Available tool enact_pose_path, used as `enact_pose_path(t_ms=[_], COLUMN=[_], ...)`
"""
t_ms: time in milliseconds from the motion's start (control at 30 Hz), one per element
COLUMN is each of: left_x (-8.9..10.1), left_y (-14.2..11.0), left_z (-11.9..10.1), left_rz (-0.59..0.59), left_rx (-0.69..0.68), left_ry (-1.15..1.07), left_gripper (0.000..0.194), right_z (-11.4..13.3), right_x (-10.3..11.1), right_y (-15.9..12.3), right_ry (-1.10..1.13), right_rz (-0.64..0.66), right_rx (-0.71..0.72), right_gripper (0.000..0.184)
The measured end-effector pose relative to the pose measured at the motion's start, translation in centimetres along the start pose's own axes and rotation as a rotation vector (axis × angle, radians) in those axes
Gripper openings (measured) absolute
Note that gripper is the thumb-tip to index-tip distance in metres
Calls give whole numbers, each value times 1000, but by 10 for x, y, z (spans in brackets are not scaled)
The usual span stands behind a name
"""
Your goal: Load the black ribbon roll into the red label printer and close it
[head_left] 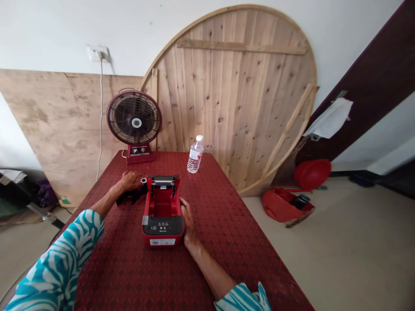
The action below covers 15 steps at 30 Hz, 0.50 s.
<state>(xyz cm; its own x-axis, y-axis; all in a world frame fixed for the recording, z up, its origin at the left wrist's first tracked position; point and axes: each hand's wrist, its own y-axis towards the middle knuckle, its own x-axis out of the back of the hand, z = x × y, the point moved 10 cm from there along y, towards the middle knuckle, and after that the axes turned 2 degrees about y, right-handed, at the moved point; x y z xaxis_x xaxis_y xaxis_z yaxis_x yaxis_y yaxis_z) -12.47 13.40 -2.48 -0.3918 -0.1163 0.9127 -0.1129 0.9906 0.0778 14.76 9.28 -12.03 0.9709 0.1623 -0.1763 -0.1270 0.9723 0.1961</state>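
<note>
At the far left, one purple bag (45,193) sits on the floor among dark clutter, before one plywood sheet (65,129) leaning on the wall. One white cord (101,108) hangs from one wall socket (98,53) down past one red-based desk fan (134,117), which stands at the far end of the tabletop (227,242), covered in a red patterned cloth.

Two arms in teal-and-white striped sleeves reach in. The left hand (129,181) lies curled on the tabletop, its fingertips at one small white roll (143,180) and one black item (129,197) just beneath it; whether its grip is clenched on the roll, I cannot tell. One red receipt printer (163,211) stands between the hands, near the middle of the tabletop, its compartment open and its lid raised at the far end. The right hand (188,220) is clasped against the printer's right side, its grip closed on that wall.

Further right stands one water bottle (195,154), apart from the printer. Behind it leans one round wooden board (233,95). On the floor lie one red basin (312,173) and one red bag (282,206), below one dark door (356,99) with one white cloth (330,117) on it.
</note>
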Motion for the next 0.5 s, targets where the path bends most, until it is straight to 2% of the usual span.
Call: enact_pose_path(t_ms=[67,133,267,333,400,500], left_x=[5,17,58,75,82,73], left_y=[-2,-8,-32,-49,-68,-91], left_z=[-3,-3,-2,-2,-10,-43], left_rz=[-34,-73,-125,-104,-52,85], left_rx=[-4,-12,-55,-56,-49,-82], left_ry=[-39,-109,-302,-539,-783,-926], left_gripper=[26,28,33,37,42,44], right_z=[2,3,0,-2,-2,1], right_x=[0,-1,-3,-4,-4,-5], right_y=[0,0,0,1,1,1], right_ry=[-5,-6,19,29,29,22], right_rz=[-4,0,21,24,16,11], right_rx=[-2,-1,-13,-23,-27,-30], right_gripper=[51,50,50,51,51,49])
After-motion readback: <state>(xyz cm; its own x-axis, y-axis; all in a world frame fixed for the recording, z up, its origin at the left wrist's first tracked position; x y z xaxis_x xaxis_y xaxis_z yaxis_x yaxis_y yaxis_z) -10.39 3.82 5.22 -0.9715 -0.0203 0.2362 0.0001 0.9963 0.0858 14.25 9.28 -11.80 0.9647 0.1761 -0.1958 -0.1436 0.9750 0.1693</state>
